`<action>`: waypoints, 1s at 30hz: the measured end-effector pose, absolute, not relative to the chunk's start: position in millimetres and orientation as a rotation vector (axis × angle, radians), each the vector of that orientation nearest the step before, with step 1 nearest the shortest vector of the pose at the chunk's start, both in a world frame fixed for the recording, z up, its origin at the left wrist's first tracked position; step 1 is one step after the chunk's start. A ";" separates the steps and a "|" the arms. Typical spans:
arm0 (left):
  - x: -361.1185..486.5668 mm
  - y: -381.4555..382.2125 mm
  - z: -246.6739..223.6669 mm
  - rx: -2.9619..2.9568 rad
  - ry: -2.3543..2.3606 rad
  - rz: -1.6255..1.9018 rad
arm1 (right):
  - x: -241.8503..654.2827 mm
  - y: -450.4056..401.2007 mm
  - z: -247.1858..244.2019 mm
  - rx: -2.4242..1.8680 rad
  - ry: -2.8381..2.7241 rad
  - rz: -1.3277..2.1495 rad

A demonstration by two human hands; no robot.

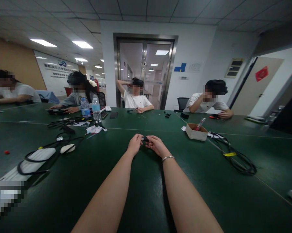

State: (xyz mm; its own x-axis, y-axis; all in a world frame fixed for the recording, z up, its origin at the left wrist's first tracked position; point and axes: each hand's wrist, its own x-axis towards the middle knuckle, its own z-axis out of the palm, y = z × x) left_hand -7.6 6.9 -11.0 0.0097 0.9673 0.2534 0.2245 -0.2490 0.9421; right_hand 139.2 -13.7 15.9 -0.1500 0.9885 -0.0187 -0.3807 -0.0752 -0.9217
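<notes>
Small black thing with a shiny end (145,139) sits between our two hands, straight ahead of us, over our big, flat, dark green desk (146,200). Off to our left lies a long, flat white bar (37,161) with black cord across it. Off to our right, we see a round loop of thin black cable (245,169) with a yellow tag. Near that loop is an open, pale, square-sided box (196,136). Our left hand (135,144) has its fingers pinched closed on the shiny end. Our right hand (157,145) pinches the black end with thumb and finger. We wear a thin silver bracelet (168,158) on our right wrist.
</notes>
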 end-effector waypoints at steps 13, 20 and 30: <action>-6.8 2.3 -6.1 1.534 1.224 1.311 | 139.4 -14.0 16.5 -0.871 -1.005 1.508; -8.7 3.8 -7.7 1.553 1.235 1.302 | 139.6 -13.0 15.5 -0.867 -1.001 1.506; -6.7 2.4 -5.7 1.575 1.216 1.294 | 138.9 -12.1 14.2 -0.861 -0.993 1.509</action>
State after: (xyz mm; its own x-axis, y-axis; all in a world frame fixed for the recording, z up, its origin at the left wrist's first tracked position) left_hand -6.7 2.4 -5.7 0.0381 0.9633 0.2658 0.2057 -0.2678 0.9413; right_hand 138.9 -12.1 14.2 -0.1552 0.9878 -0.0090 -0.3828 -0.0685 -0.9213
